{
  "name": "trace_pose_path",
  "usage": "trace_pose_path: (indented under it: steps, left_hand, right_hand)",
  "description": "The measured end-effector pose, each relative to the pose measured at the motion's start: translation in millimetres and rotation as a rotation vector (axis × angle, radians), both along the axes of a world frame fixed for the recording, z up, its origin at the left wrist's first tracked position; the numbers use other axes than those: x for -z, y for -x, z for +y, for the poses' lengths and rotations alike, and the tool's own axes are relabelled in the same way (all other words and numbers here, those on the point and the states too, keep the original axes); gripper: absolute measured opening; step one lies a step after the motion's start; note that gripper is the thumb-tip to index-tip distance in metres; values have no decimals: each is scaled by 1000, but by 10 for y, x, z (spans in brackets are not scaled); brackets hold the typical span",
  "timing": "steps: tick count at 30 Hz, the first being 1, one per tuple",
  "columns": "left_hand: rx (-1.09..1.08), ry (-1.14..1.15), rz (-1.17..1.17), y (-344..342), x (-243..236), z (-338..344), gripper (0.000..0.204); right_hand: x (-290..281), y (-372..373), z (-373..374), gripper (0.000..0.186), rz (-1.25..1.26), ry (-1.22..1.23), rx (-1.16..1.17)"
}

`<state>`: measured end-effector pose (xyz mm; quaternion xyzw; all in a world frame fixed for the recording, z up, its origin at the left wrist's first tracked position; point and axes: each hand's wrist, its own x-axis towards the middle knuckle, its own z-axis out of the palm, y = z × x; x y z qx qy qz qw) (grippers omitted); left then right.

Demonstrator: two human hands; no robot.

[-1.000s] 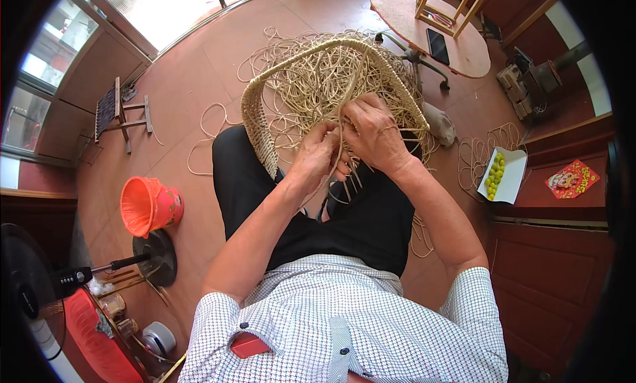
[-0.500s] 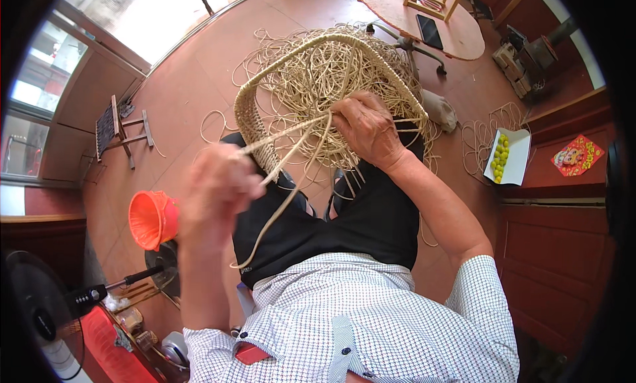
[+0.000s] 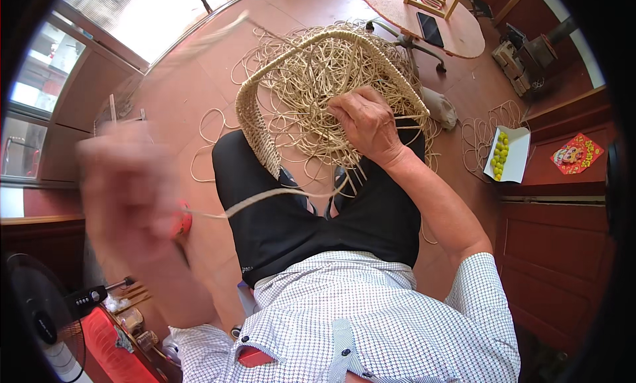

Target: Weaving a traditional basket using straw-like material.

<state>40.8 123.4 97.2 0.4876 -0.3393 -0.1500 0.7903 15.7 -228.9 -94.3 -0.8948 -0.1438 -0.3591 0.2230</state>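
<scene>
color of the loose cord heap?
The cord heap is pale straw-tan, clearest in the head view.

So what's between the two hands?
Head view, left hand to right hand: floor, loose cord loop, black-trousered knee, woven band, tangled cord pile.

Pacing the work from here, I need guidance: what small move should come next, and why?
Probably draw the thin beige cord gently taut with the bare left hand: the cord runs toward that hand but droops across the black cloth trousers, while the bare right hand is bunched above the tangled beige cord pile.
</scene>
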Motion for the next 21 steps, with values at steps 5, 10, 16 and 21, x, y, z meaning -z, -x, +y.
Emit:
trace_pose_path:
  steps: [5,10,16,21]
  left_hand:
    - [123,-196,693,238,1319,-954,43]
    - [27,-300,710,228,1965,-1537,58]
    - [-56,-427,580,146,2046,-1889,44]
    - [-231,-483,472,142,2162,-1602,25]
  right_hand:
    - [-73,53,3,14,-31,163,-30]
    - [-98,93,67,17,125,139,45]
    - [-207,111,4,17,227,102,15]
    - [-203,101,-28,18,244,75,-10]
